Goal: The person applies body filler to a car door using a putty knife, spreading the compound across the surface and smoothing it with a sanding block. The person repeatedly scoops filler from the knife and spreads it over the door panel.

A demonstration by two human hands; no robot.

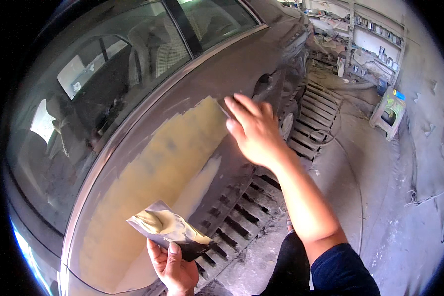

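A brown car door [212,71] carries a broad pale yellow filler patch [153,167], with a paler streak along its lower side. My right hand [255,130] pinches a thin flat spreader [224,109] against the door at the patch's upper right end; the spreader is seen edge-on, mostly behind my fingers. At the bottom centre, my left hand [175,269] grips a dark, flat mixing plate [195,246] from below, its thumb on the front. A thick lump of cream filler [150,222] and smears lie on that plate, held low in front of the door.
Slotted grates [311,113] run along the floor beside the car. A hose [355,177] loops over the floor. Metal shelving [350,39] with cans stands at the back right, near a plastic stool [387,116] and a scuffed white wall [429,148].
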